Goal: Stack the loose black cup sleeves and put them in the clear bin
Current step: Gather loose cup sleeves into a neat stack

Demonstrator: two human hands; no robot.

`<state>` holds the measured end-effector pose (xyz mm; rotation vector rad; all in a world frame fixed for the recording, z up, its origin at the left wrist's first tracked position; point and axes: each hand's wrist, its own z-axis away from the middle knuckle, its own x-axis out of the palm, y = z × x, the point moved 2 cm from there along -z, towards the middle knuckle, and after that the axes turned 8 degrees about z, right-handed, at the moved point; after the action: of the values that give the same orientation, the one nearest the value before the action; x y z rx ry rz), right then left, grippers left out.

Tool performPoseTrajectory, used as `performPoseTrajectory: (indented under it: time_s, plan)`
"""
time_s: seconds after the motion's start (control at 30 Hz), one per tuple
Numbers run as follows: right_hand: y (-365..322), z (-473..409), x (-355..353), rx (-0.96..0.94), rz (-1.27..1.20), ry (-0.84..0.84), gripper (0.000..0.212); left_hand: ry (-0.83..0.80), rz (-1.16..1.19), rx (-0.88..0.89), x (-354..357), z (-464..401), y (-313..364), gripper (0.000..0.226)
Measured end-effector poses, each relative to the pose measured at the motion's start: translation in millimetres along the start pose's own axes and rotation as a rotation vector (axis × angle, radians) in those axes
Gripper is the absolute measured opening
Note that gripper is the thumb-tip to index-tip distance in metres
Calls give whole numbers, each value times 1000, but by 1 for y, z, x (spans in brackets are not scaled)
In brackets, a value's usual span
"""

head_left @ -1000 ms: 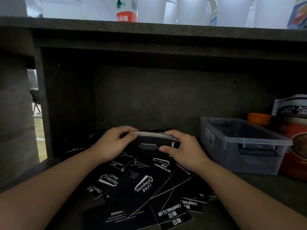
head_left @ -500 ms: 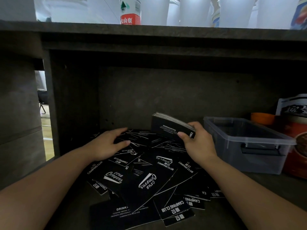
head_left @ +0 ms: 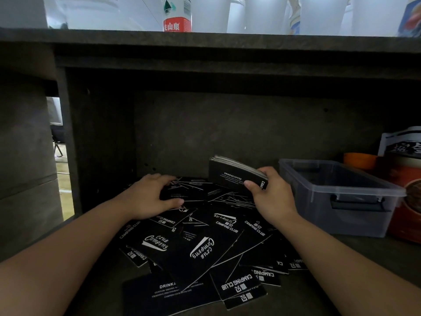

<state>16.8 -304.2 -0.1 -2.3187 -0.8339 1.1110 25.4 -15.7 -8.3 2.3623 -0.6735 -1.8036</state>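
Dark grey, stone-look board forms a deep shelf recess, with a back wall, a side panel on the left and a thick upper shelf running across the top. On that upper shelf stands a water bottle with a red label, beside tall white cups in bright light. Through a narrow gap at the left edge a pale floor and chair legs show, blurred. On the lower surface a loose heap of black cup sleeves lies spread flat and overlapping, white lettering facing up at many angles. The right hand grips a gathered stack of sleeves, thumb on the printed front and fingers curled behind, holding it on edge and raised above the back of the heap, just left of the clear bin. The stack does not touch the bin. The left hand rests on sleeves at the heap's far left, fingers bent over a sleeve and thumb stretched along its near edge; whether it actually pinches the sleeve cannot be told. The clear bin sits on the same surface to the right, its dark handle facing the camera. Behind it are an orange container and, at the right edge, printed packaging in red, black and white.
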Motion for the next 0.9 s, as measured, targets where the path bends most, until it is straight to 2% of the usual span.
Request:
performPoseTrajectory:
  time_s: [0.13, 0.23, 0.27, 0.4, 0.53, 0.7, 0.8, 0.9]
  plan:
    - [1, -1, 0, 0, 5, -2, 34, -186, 65, -128, -2, 4, -9, 99]
    - [2, -1, 1, -1, 12, -3, 34, -158, 85, -53, -12, 3, -13, 128]
    - [1, -1, 1, -1, 13, -5, 34, -148, 90, -30, -14, 3, -16, 130]
    - [0, 0, 1, -7, 8, -11, 32, -116, 91, 54, -20, 5, -17, 112]
    - [-1, 0, 1, -2, 5, -22, 30, -14, 51, 129, -28, 7, -8, 73]
    - [-1, 1, 2, -13, 20, -47, 23, 105, -23, 241, -33, 7, -5, 35]
    - [0, 2, 2, -19, 16, -62, 20, 309, -46, 362, -37, 8, -3, 44]
    - [0, 1, 2, -24, 4, -77, 20, 563, 41, 417, -45, 13, 0, 37]
